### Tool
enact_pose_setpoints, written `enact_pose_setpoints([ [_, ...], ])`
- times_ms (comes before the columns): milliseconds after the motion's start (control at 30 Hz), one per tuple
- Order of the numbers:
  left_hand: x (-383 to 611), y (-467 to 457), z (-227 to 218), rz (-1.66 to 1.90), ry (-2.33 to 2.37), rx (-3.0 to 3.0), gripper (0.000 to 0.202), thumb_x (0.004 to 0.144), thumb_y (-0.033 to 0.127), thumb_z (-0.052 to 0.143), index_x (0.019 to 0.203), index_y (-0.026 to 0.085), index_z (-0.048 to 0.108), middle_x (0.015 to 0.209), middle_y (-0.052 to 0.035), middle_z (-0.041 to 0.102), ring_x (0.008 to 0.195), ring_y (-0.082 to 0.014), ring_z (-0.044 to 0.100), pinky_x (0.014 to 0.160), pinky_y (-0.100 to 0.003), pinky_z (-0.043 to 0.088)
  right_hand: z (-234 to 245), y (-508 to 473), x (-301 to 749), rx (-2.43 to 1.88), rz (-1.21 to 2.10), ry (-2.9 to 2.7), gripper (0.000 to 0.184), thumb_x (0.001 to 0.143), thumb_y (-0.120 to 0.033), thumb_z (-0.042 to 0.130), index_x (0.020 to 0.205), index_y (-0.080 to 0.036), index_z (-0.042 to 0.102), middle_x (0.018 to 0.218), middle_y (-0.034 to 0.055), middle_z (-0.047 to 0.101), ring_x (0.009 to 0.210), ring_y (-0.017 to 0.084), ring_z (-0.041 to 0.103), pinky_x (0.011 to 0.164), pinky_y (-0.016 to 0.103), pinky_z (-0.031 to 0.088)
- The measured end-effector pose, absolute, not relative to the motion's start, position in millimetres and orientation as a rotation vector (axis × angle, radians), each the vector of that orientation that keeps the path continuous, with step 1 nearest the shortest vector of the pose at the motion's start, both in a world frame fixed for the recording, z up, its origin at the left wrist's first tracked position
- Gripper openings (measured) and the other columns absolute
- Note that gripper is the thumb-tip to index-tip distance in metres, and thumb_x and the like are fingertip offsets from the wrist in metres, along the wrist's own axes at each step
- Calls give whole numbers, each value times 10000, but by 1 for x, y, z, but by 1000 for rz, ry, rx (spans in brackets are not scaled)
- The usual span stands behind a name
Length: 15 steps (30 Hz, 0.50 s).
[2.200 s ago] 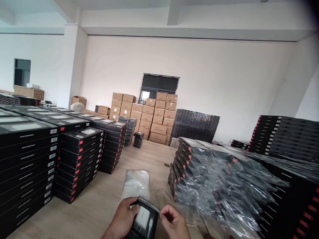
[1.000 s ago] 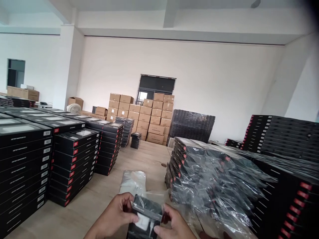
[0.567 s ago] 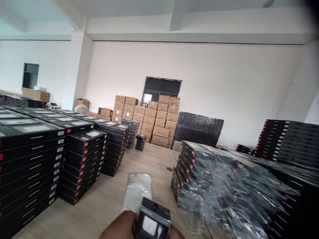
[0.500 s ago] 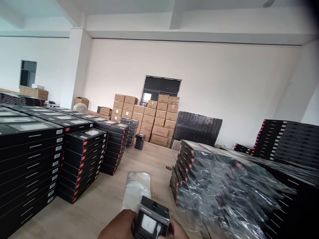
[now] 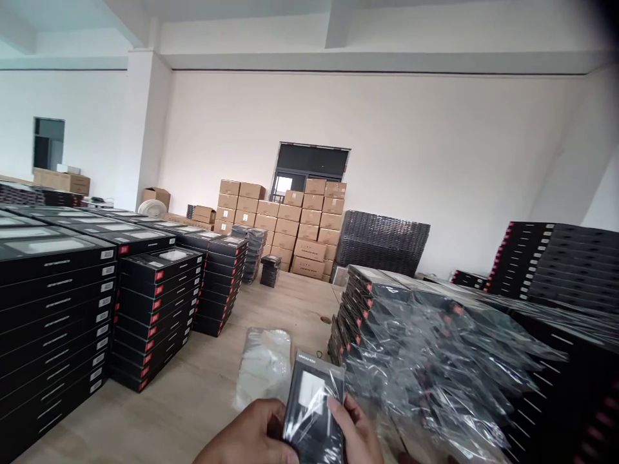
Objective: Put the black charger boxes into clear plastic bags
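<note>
A small black product box (image 5: 313, 407) with a clear window, wrapped in crinkled clear plastic, stands tilted upright at the bottom centre. My left hand (image 5: 251, 435) grips its left side with curled fingers. My right hand (image 5: 356, 433) holds its right side, thumb pressed on the front. Both hands hover over the wooden table (image 5: 193, 399). A pile of empty clear plastic bags (image 5: 264, 364) lies on the table just beyond the box.
Stacks of black boxes (image 5: 155, 309) line the left. A heap of bagged black boxes (image 5: 425, 348) fills the right, with more stacks (image 5: 556, 264) behind. Brown cartons (image 5: 290, 229) and dark trays (image 5: 382, 241) stand by the far wall.
The box has been turned from lying flat with its end towards me to standing up, window facing me. Both hands are gripping its sides and have risen slightly.
</note>
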<state>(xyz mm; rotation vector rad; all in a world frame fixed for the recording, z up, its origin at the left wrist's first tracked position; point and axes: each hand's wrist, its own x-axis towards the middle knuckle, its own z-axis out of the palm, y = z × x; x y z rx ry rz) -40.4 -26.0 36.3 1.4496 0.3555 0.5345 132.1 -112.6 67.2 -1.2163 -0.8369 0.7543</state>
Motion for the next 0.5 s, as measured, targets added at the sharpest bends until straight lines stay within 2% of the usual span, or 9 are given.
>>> enact_pose_setpoints([
  [100,-41,-34,41,416,318,1490,373,560,297,787,894,150,706,823,-13,705,714,-177,610,610,-229,411,62,-112,134,-1135,838,-634,374,584,-495,813,707,-205,611,589,-9,697,560,218,665,544,295,517],
  [200,-46,-36,48,496,454,1729,320,570,324,794,837,169,711,780,-8,709,696,-185,605,576,-227,379,61,-112,131,-1106,846,-496,384,588,-494,812,731,-196,616,594,-5,714,570,220,684,540,294,532],
  [300,-50,-35,55,673,602,2128,230,702,430,720,783,216,719,763,-29,729,691,-209,623,590,-257,360,60,-114,129,-1112,857,-394,423,605,-513,793,808,-173,644,671,29,747,655,251,712,567,314,558],
  [367,-51,-35,57,710,554,2305,261,812,468,602,766,245,729,768,-52,743,688,-221,640,601,-275,354,58,-115,129,-1115,888,-362,454,628,-520,775,877,-159,658,733,47,763,698,266,720,584,327,570],
  [500,-49,-39,50,732,432,2373,332,885,395,484,725,250,736,723,-54,732,638,-198,624,593,-275,357,54,-114,140,-1074,929,-279,488,639,-504,764,952,-143,664,744,46,769,715,275,725,602,344,581],
])
